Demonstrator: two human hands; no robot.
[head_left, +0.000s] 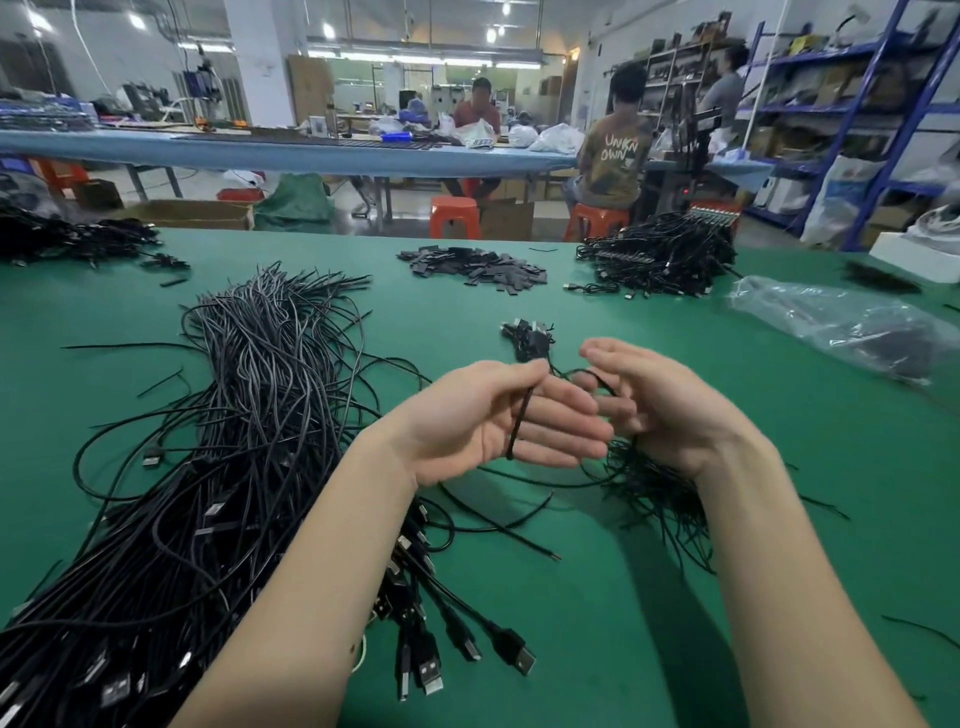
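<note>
cable bundle (655, 499) clenched in right hand (660, 410), fingers curled round it, tails trailing onto green table (857, 441), near centre | black strand (519, 415) pinched by left hand (498, 421) thumb/forefinger, hung across palm | cable heap (249, 395) left

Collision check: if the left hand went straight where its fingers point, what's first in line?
Probably the right hand, which grips a cable bundle; the left hand points its fingers straight at it, nearly touching. Depth unclear.
</note>
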